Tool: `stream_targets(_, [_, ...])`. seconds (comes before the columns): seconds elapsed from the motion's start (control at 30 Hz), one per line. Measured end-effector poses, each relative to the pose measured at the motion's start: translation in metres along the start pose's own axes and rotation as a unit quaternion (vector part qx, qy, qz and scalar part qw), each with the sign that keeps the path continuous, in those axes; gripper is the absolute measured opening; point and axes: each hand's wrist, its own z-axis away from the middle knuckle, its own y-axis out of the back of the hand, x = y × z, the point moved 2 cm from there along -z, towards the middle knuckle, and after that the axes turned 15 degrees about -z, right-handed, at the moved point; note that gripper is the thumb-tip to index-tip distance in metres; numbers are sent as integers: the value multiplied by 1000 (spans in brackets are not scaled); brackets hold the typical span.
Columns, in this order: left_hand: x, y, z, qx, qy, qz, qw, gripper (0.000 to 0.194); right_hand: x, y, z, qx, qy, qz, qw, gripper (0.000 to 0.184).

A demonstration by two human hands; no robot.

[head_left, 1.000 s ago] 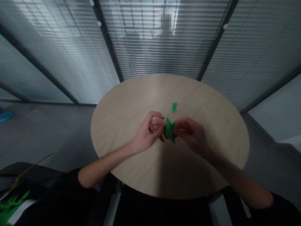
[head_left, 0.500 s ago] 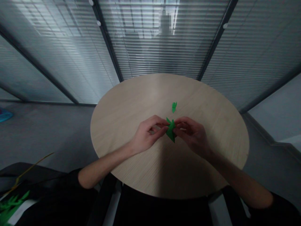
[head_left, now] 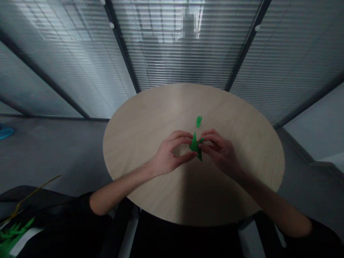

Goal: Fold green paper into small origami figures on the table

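A folded piece of green paper (head_left: pixel 195 146) stands between my hands above the middle of the round wood table (head_left: pixel 150 118), its narrow tip pointing up. My left hand (head_left: pixel 172 154) pinches its left side with the fingertips. My right hand (head_left: pixel 219 154) holds its right side, and those fingers hide part of the fold. A small loose scrap of green folded paper (head_left: pixel 199 122) lies on the tabletop just beyond my hands, touching neither.
Slatted glass partitions (head_left: pixel 182 53) stand behind the table. Grey floor surrounds it. At lower left lies a dark bag (head_left: pixel 45 211) with a thin yellow stem (head_left: pixel 34 190) and green leaf shapes (head_left: pixel 14 233). A teal object (head_left: pixel 5 132) sits at far left.
The green paper has turned and now looks narrower, with its tip upward. My fingers have shifted their hold on it. The small scrap on the table has not moved.
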Motion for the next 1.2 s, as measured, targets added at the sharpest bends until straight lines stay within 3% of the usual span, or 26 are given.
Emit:
stream_targets(0.2, [1,-1,1,-42,54,45,997,13,1,-3,0,-36,-48,-32,998,17])
stream_targets(0.33, [-1,-4,3,-62,109,88,988,13,1,-4,0,-24,-60,-56,996,20])
stream_targets(0.6, [-2,-11,1,-74,221,271,934,28,8,-4,1,-30,-133,-70,988,27])
stream_targets(0.73, [-4,-13,0,-80,237,300,921,28,8,-2,0,-9,-131,-70,989,26])
stream_targets(0.9, [-7,-13,1,-86,243,264,929,21,6,-2,-2,-2,-121,-80,989,25])
stream_targets(1.2, [-5,-11,-1,-93,260,285,918,23,5,-1,-2,4,-123,-61,990,27])
